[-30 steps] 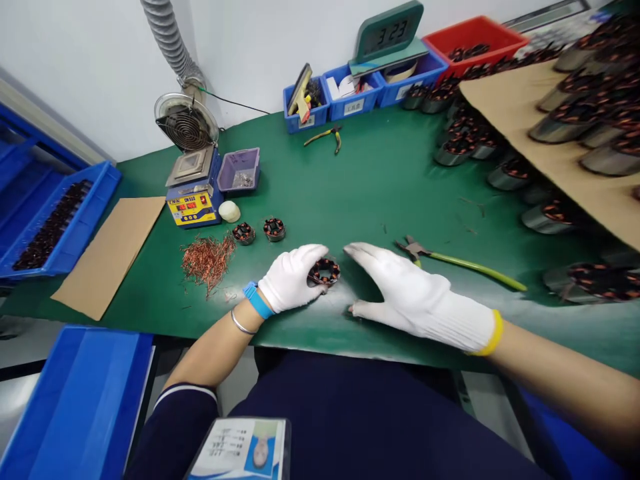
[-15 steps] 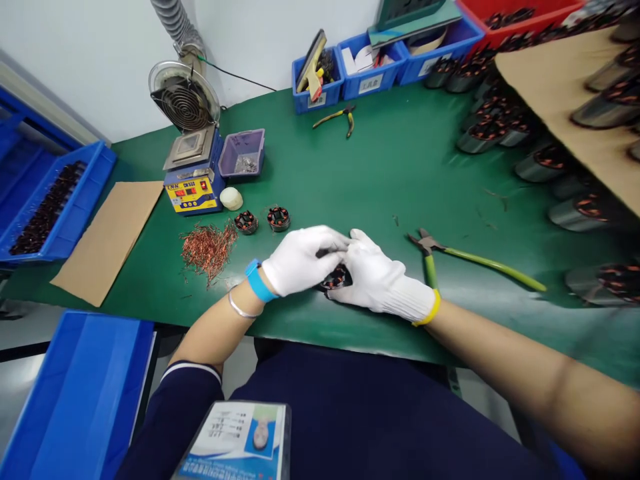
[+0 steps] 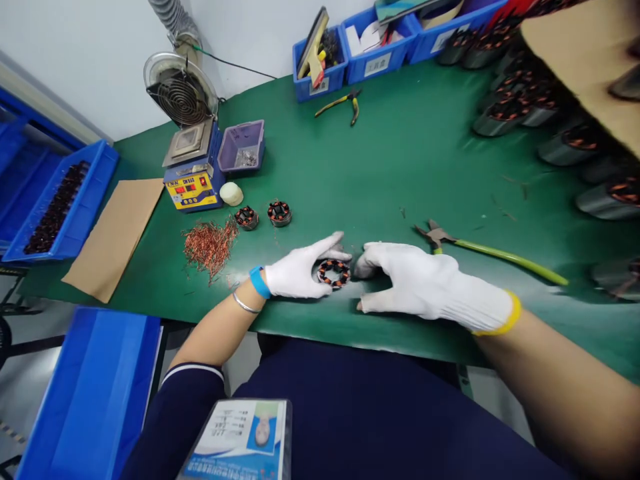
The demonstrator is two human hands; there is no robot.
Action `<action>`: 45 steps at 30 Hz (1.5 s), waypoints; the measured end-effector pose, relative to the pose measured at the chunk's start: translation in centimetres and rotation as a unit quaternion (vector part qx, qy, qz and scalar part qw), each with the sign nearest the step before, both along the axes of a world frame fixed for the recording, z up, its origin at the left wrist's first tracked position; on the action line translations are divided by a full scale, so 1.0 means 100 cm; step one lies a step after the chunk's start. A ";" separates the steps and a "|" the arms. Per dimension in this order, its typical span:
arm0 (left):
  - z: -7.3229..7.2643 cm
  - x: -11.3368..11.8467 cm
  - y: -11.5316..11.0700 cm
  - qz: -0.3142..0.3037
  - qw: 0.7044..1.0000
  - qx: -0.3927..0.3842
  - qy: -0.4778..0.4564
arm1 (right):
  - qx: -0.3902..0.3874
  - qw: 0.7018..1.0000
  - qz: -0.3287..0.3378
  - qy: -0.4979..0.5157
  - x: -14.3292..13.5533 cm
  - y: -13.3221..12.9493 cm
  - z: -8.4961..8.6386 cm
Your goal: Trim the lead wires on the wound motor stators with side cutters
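Note:
A wound motor stator, a dark ring with copper coils, lies on the green bench near its front edge. My left hand, in a white glove, curls its thumb and fingers round the stator's left side. To the right of the stator, apart from it, my gloved right hand is open, thumb and fingers spread with nothing between them. Just behind that hand lie cutting pliers with long green handles, one handle partly hidden by the glove.
Two more stators stand left of centre by a heap of copper wire bits. Behind them are a solder pot and a purple tray. Small pliers lie near blue bins. Several stator stacks line the right.
My right hand has let go of the stator and moved right, its fingers now spread. My left hand has shifted slightly left and grips the stator's side, leaving its top in view.

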State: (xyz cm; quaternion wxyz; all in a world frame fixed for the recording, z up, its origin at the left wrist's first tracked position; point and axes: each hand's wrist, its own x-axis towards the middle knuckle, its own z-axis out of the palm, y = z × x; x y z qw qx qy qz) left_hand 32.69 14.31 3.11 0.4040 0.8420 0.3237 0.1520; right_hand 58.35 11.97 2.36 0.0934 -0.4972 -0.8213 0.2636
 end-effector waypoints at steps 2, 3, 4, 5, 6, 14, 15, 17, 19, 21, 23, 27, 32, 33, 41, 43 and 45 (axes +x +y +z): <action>-0.015 0.019 -0.009 0.035 0.999 -0.007 -0.031 | 0.000 1.000 -0.002 0.005 0.002 -0.002 -0.001; -0.020 0.026 -0.012 0.077 0.997 0.001 -0.033 | 0.002 1.000 -0.008 0.015 0.003 -0.002 -0.003; -0.022 0.031 -0.013 0.121 0.992 0.015 -0.024 | 0.003 1.000 -0.016 0.027 0.004 -0.003 -0.005; -0.022 0.032 -0.014 0.157 0.987 0.030 -0.010 | 0.000 0.999 -0.022 0.037 0.006 -0.003 -0.007; -0.021 0.030 -0.014 0.175 0.984 0.043 0.004 | -0.005 0.999 -0.024 0.046 0.007 -0.003 -0.009; -0.015 0.006 -0.003 0.043 0.999 0.023 0.008 | 0.023 0.992 -0.071 0.100 -0.013 -0.012 -0.006; -0.017 0.010 -0.003 0.048 0.999 0.021 0.005 | 0.055 0.992 -0.076 0.088 -0.018 -0.013 -0.004; -0.021 0.018 -0.004 0.064 0.997 0.033 0.009 | 0.109 0.991 -0.071 0.038 -0.024 -0.014 -0.001; -0.021 0.024 -0.006 0.075 0.995 0.067 0.027 | 0.127 0.989 -0.078 -0.021 -0.024 -0.016 0.000; -0.019 0.029 -0.009 0.073 0.990 0.110 0.054 | 0.122 0.983 -0.112 -0.077 -0.021 -0.020 0.001; -0.017 0.031 -0.012 0.064 0.985 0.141 0.078 | 0.120 0.977 -0.136 -0.111 -0.017 -0.025 0.001; -0.014 0.035 -0.016 0.111 0.975 0.147 0.127 | 0.124 0.972 -0.168 -0.111 -0.012 -0.034 0.000; -0.014 0.030 -0.016 0.127 0.977 0.122 0.124 | 0.120 0.974 -0.185 -0.060 -0.004 -0.043 -0.008; -0.014 0.028 -0.015 0.099 0.983 0.118 0.098 | 0.122 0.976 -0.175 -0.042 -0.002 -0.044 -0.010; -0.019 0.022 -0.006 -0.022 0.994 0.095 0.040 | 0.125 0.958 -0.076 0.247 0.002 -0.052 -0.026; -0.020 0.024 -0.006 -0.022 0.993 0.105 0.043 | 0.134 0.961 -0.039 0.238 0.003 -0.051 -0.028; -0.020 0.025 -0.008 -0.018 0.992 0.114 0.044 | 0.188 0.960 0.009 0.206 0.004 -0.049 -0.031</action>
